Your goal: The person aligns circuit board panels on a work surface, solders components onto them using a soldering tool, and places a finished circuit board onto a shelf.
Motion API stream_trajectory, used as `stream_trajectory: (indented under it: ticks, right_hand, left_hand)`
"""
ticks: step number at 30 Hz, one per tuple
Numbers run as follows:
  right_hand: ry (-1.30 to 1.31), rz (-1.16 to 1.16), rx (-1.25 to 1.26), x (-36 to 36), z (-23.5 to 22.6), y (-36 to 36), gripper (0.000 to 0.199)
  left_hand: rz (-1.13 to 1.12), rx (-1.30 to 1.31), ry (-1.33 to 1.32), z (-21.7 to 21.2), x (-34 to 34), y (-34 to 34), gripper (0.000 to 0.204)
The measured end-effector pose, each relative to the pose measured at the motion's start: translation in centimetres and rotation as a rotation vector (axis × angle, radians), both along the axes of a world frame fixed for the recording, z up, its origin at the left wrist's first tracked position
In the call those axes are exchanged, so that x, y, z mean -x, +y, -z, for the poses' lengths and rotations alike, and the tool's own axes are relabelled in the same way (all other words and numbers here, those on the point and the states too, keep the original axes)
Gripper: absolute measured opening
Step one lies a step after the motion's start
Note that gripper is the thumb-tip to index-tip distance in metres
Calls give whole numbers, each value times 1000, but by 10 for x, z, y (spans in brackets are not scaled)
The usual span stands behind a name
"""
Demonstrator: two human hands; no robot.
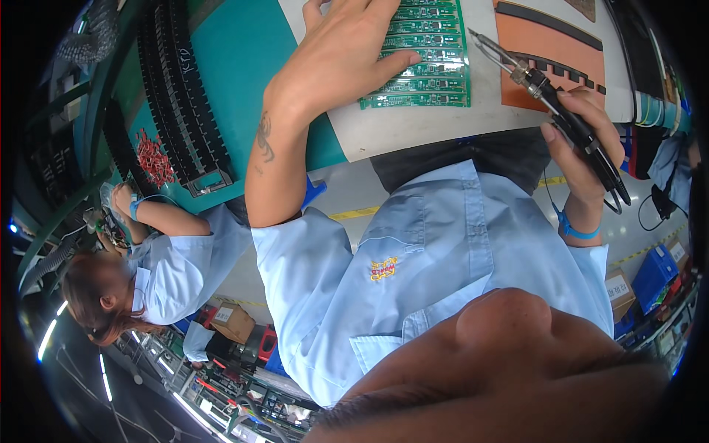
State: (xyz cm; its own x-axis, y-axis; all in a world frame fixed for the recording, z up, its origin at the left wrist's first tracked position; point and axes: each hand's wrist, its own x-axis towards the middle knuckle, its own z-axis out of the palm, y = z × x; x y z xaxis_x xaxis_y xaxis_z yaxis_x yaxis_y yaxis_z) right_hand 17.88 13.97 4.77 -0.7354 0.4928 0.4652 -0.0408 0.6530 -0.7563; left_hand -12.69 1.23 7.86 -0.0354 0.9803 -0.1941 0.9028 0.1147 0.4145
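A green circuit board panel [445,71], divided into several narrow strips with small parts on them, lies on a pale mat. Across its left side rests my left hand [336,55], with the thumb stretched out flat on the strips. Its other fingertips run past the upper edge of the picture. My right hand [591,133] is closed round the black handle of a soldering iron [561,111]. A thin metal tube runs beside the iron's tip, which points up and left, close to the panel's right edge. A cable trails from the handle's lower end.
An orange-brown board with black strips [546,52] lies right of the iron. Left on the green mat [244,44] stand long black slotted racks [173,96] and a pile of small red parts [153,159]. Another person [177,266] works at the left.
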Motion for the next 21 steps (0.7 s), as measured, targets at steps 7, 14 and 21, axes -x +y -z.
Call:
stream_trajectory:
  ticks: [7,14,21]
  right_hand:
    - [-23,-47,139,2,2,-9,45]
    - [-13,-34,185,-3,4,-14,44]
    - [6,-149,139,-13,7,-23,42]
  left_hand:
    - [-145,136,-63,0,6,5,94]
    - [-192,121,-69,5,9,4,101]
    - [-329,88,-200,-12,1,4,105]
